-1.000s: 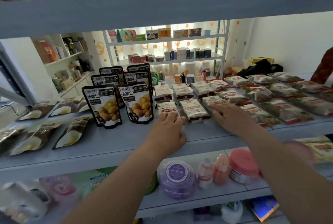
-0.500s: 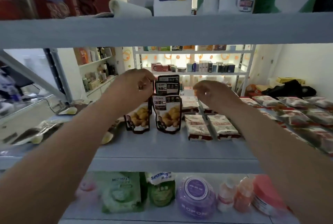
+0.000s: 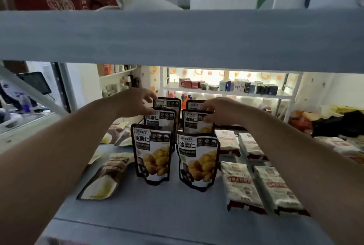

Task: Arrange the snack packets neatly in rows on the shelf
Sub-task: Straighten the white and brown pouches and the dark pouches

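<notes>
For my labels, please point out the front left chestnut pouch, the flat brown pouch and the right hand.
front left chestnut pouch (image 3: 152, 152), head view, middle of its front
flat brown pouch (image 3: 106, 177), head view, middle of its face
right hand (image 3: 220, 109), head view, back of the hand

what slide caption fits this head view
Left hand and right hand grip the tops of rear chestnut pouches standing in rows on the shelf.

Glossy plastic-film chestnut pouches (image 3: 152, 152) on a smooth, matt painted shelf (image 3: 157, 211).
</notes>
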Demonstrator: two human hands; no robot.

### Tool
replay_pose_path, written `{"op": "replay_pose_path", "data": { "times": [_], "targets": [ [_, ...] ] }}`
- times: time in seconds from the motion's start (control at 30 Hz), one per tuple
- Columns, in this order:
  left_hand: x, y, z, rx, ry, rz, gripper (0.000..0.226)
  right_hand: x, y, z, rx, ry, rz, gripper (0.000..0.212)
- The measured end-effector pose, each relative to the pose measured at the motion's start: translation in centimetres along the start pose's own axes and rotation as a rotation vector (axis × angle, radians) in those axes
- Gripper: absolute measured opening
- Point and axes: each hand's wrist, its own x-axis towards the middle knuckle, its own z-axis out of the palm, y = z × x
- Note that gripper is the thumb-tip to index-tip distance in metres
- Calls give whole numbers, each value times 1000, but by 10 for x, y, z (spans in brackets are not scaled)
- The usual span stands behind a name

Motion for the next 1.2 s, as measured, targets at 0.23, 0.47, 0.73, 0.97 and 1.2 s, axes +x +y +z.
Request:
{"op": "replay_pose_path", "data": {
  "times": [0.23, 0.47, 0.73, 0.97, 1.2],
  "targets": [
    [30, -16, 20, -4, -53, 110, 18, 10, 4, 2, 78, -18, -16, 29],
    [38, -17, 24, 31, -80, 215, 13, 10, 4, 4, 99, -15, 33, 27],
    [39, -19, 22, 33, -144, 249, 10, 8, 4, 3, 68, -31, 68, 29],
    [38, -17, 20, 23, -164, 268, 7, 6, 5, -4, 105, -113, 76, 22],
    [54, -37, 8, -236, 121, 171, 15, 25, 18, -16, 113, 245, 57, 31]
  ]
}}
